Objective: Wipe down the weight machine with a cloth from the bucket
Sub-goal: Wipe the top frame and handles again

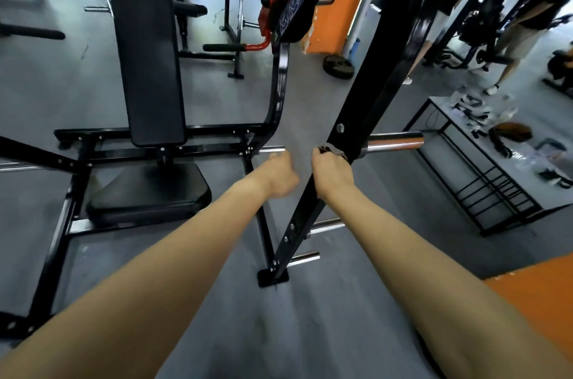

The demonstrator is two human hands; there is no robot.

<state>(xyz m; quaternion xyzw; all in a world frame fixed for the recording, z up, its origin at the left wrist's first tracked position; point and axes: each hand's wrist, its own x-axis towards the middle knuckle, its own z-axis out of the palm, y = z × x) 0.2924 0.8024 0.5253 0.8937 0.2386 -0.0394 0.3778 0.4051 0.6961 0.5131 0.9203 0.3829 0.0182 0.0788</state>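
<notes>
The small dark cloth (334, 150) sits at frame centre, bunched under the right hand (331, 172), which grips it and presses it against the slanted black post (372, 90) of the weight machine, just beside the chrome plate sleeve (393, 143). The left hand (280, 174) hangs close by with curled fingers, apparently holding nothing. Wiping looks underway; the seat pad (148, 192) and back pad (148, 53) at left probably remain, though no surface shows what is done. No bucket is in view. A low rack (434, 123) at right holds blurred clutter.
</notes>
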